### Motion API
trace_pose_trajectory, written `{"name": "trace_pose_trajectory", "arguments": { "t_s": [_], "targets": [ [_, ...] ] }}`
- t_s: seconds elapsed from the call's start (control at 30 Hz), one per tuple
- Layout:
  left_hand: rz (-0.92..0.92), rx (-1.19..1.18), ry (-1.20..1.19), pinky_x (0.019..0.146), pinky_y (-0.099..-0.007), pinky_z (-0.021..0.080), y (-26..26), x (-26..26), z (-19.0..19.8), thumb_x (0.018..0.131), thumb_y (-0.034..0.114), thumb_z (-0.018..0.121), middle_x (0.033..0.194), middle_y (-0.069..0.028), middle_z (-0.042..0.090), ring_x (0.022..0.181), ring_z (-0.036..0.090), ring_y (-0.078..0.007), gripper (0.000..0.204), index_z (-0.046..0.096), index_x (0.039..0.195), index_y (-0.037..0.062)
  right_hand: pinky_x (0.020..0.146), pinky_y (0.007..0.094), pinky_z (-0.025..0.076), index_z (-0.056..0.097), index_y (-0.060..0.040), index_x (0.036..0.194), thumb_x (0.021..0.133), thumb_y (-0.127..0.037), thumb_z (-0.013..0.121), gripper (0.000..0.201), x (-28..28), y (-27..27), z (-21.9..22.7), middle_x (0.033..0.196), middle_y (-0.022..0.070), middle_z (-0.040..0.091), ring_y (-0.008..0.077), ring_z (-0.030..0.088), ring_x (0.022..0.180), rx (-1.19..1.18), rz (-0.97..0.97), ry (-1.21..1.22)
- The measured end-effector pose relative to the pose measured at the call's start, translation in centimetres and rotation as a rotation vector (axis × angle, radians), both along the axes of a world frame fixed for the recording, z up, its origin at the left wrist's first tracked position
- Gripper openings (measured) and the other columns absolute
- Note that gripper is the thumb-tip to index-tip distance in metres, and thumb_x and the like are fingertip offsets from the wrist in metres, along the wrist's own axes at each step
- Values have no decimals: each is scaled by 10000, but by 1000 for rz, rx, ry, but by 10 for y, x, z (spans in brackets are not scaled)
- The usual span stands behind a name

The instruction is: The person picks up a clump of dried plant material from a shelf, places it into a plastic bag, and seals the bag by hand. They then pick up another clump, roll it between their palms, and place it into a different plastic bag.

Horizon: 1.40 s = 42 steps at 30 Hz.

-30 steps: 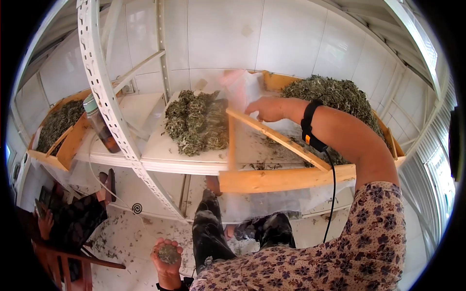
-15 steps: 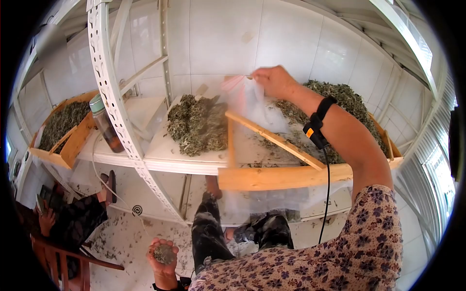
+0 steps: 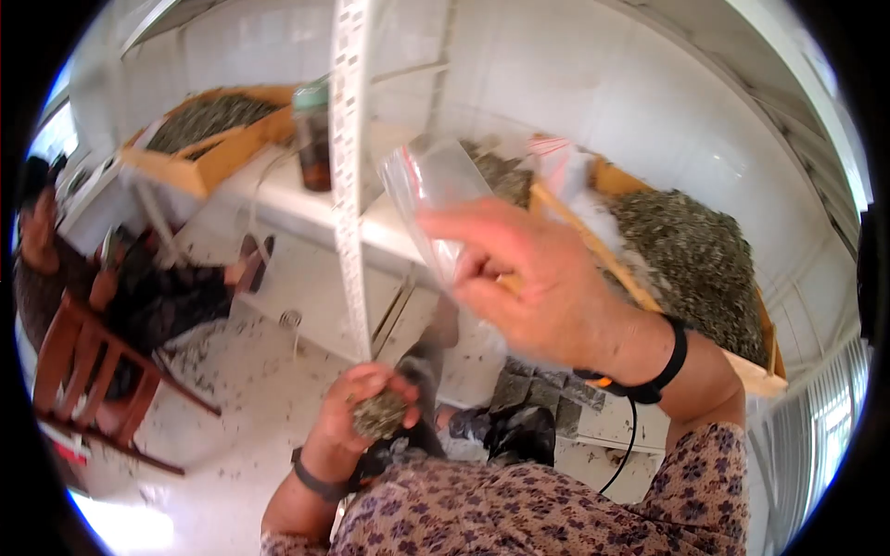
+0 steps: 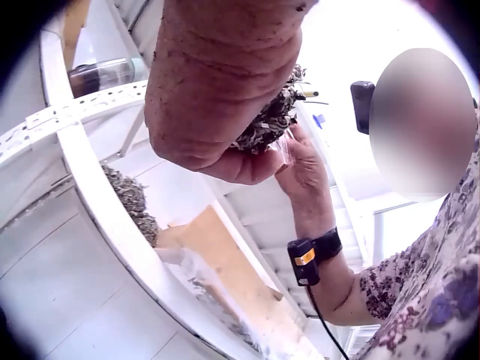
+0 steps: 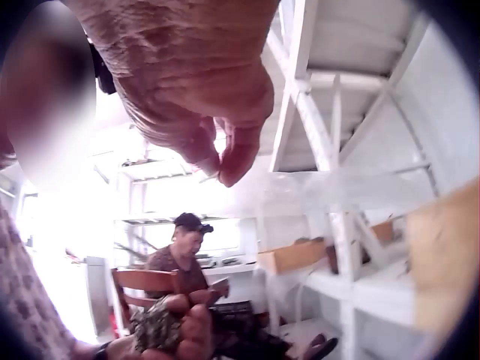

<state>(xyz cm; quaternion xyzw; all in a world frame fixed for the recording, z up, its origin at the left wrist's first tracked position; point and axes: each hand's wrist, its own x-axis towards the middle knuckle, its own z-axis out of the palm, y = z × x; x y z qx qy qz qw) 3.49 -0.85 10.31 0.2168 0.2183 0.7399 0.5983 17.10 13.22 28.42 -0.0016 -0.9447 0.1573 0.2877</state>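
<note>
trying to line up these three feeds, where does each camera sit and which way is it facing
Head: on the head, looking forward and down; shows the right hand pinching a clear bag, the left hand gripping a clump of dried herbs.
Left wrist: looks up past the left hand toward the right hand.
Right wrist: looks under the right hand at the herbs.
All three share the herbs.

**Three cameras, one pair of hands**

Your head camera looks forward and down over the right hand [image 3: 547, 296] toward the shelf post [image 3: 350, 176] and floor. Your left wrist camera sits tight under the left hand [image 4: 225, 90], facing upward. Your right wrist camera looks out from beneath the right hand across the room. All three share both hands and the white shelving.
</note>
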Motion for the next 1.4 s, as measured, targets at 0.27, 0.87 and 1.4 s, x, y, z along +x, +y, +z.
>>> {"name": "trace_pose_trajectory", "arguments": {
  "t_s": [0.27,0.87,1.4],
  "targets": [
    [25,8,48,605,-303,483,-21,4,6,841,381,559,810,-129,618,690,599,-227,421,598,957,-22,603,360,522,348,-90,1311,721,49,558,641,-43,-48,-86,1309,241,306,347,589,858,-104,222,-27],
    [166,-436,-332,512,-400,478,-34,-41,-60,895,305,467,717,-147,598,656,590,-275,313,557,892,5,611,301,471,446,-49,1241,715,59,486,538,-105,-33,-170,1018,173,591,224,582,620,-494,-1,-185],
    [342,-225,-457,496,-376,431,-47,-55,-84,804,252,598,760,-103,622,704,601,-281,197,631,824,59,627,349,499,596,-63,1005,697,29,519,330,-144,-22,-210,837,124,604,275,610,730,-85,4,204]
  ]
}}
